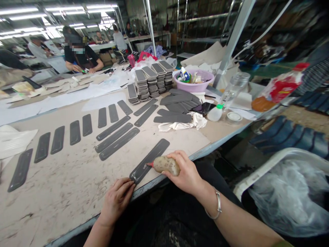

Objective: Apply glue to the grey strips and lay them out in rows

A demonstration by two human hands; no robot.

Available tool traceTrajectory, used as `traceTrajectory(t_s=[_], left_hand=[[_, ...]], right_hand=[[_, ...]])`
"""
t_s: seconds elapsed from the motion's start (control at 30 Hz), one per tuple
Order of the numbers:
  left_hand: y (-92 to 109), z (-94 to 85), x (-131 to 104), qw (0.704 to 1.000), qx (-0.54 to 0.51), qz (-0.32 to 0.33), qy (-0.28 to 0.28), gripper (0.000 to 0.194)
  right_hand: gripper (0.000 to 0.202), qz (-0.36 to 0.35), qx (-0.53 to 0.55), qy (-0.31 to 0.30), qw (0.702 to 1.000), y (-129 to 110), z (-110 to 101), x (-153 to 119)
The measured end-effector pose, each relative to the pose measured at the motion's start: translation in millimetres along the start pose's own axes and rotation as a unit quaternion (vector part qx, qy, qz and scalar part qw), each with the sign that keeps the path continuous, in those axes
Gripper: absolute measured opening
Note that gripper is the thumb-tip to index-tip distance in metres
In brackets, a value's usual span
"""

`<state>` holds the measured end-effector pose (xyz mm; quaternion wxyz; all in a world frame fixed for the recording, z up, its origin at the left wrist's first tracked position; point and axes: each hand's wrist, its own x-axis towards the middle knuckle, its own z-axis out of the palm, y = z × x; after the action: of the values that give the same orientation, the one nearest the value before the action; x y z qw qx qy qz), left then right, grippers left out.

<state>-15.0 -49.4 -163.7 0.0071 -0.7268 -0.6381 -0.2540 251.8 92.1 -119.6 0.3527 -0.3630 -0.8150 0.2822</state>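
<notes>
My right hand (183, 171) is wrapped round a dirty squeeze bottle (166, 165) with a red nozzle. The nozzle tip points left, over a long dark grey strip (151, 158) near the table's front edge. With closed fingertips, my left hand (119, 195) pinches the strip's near end. Glossy wet-looking patches show on the strip. More grey strips (117, 137) lie side by side just beyond it, and a row of shorter grey pieces (75, 132) extends to the left.
Stacked grey-topped pieces (141, 85), a purple basin (194, 84), a white cloth (199, 121), a green-tipped bottle (215, 114) and a clear jar (235, 90) stand or lie farther back. A bin (240, 187) with plastic bags is at right. Across the table sits a person (83, 56).
</notes>
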Motion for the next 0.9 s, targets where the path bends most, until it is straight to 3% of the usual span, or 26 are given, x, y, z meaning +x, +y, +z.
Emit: traceTrajectory(t_s=[0.17,0.33,0.57,0.9], left_hand=[[-1.5,1.3,-0.6,1.000,0.006,0.009,0.008,0.013],[-1.7,2.3,1.3,1.000,0.006,0.014,0.015,0.015],[-1.8,2.9,2.6,0.999,0.013,0.021,0.024,0.014],[-1.1,3.8,-0.6,0.999,0.020,0.020,0.018,0.013]], right_hand=[[0.042,0.056,-0.072,0.107,0.990,19.4,-18.9,8.6],[0.043,0.058,-0.093,0.177,0.978,33.0,-29.7,17.1],[0.043,0.077,-0.102,0.169,0.977,35.4,-24.1,26.3],[0.043,0.070,-0.119,0.162,0.977,29.4,-35.7,8.6]])
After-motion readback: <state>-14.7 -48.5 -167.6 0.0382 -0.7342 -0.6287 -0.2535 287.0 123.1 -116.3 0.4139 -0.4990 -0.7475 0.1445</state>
